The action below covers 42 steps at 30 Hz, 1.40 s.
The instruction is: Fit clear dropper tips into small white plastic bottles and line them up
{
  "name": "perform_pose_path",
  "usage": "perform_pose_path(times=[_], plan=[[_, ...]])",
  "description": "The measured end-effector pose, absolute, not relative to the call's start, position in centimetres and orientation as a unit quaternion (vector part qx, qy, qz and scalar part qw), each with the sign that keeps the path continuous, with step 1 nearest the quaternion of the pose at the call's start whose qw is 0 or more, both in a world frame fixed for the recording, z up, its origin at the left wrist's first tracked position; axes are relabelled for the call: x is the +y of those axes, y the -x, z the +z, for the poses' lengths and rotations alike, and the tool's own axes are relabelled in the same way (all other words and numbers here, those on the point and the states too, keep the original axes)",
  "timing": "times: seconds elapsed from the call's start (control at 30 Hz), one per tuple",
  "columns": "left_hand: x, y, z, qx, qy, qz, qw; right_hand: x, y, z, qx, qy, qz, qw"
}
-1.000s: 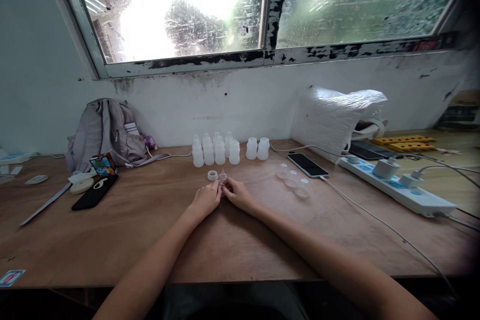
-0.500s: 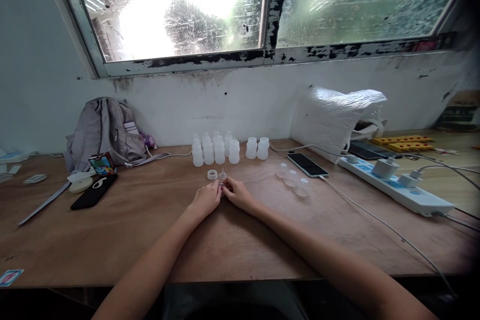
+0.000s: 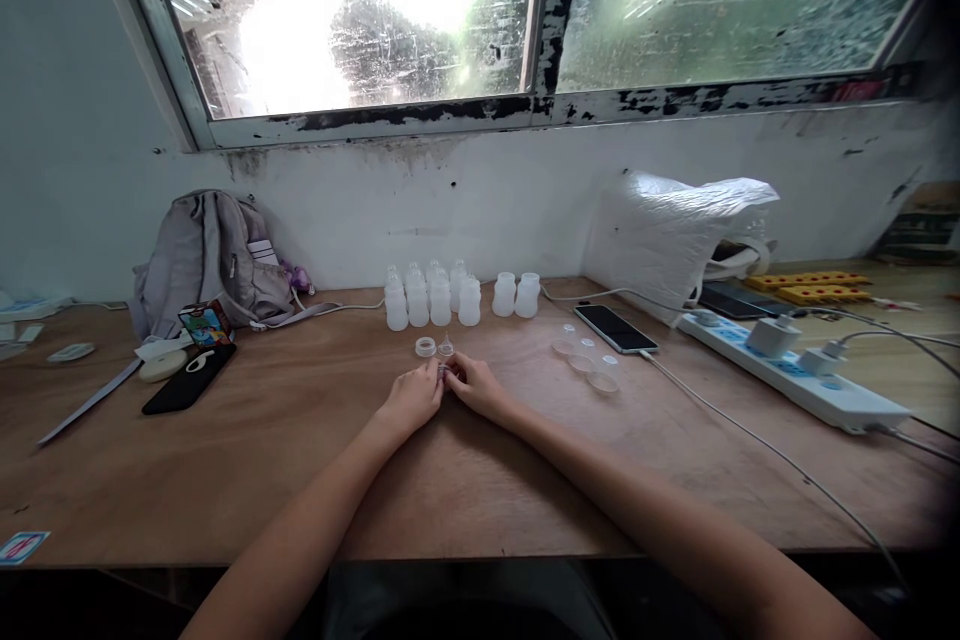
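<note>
Clear teat point(image 3: 446, 347) stands near left hand point(image 3: 412, 397) and right hand point(image 3: 477, 387), both grips unclear

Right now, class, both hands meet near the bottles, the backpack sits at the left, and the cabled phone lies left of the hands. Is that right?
No: in the head view, the cabled phone lies right of the left hand and the right hand. They do meet near the bottles, and the backpack sits at the left.

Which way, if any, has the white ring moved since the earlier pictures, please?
No, the white ring has kept its place in front of the clustered bottles.
</note>
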<state>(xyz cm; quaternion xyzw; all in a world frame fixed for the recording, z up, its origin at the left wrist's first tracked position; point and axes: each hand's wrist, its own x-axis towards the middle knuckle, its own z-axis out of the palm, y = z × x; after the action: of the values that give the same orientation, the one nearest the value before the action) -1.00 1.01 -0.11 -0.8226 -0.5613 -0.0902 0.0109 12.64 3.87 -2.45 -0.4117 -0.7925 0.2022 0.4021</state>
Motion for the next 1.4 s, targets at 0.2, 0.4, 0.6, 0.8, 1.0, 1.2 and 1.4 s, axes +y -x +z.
perform_pose_path(times=[0.2, 0.4, 0.6, 0.8, 1.0, 1.2, 1.4], plan=[[0.95, 0.94, -0.03, -0.564, 0.822, -0.079, 0.011, 3.77, -12.60, -2.32, -0.795, 0.414, 0.194, 0.399], [1.14, 1.00, -0.32, -0.555, 0.827, -0.092, 0.009, 3.92, -12.66, -2.58, -0.795, 0.414, 0.194, 0.398], [1.10, 1.08, -0.42, -0.551, 0.828, -0.103, 0.017, 3.97, -12.67, -2.60, -0.798, 0.408, 0.193, 0.399], [0.95, 1.08, -0.30, -0.556, 0.826, -0.086, 0.016, 3.83, -12.73, -2.56, -0.800, 0.407, 0.186, 0.399], [1.04, 1.11, -0.38, -0.552, 0.829, -0.090, 0.013, 3.93, -12.76, -2.67, -0.799, 0.407, 0.188, 0.401], [0.98, 1.04, -0.14, -0.556, 0.828, -0.075, 0.006, 4.02, -12.72, -2.68, -0.797, 0.408, 0.195, 0.400], [0.94, 1.04, 0.00, -0.559, 0.825, -0.080, -0.004, 3.88, -12.71, -2.60, -0.796, 0.412, 0.193, 0.399]])
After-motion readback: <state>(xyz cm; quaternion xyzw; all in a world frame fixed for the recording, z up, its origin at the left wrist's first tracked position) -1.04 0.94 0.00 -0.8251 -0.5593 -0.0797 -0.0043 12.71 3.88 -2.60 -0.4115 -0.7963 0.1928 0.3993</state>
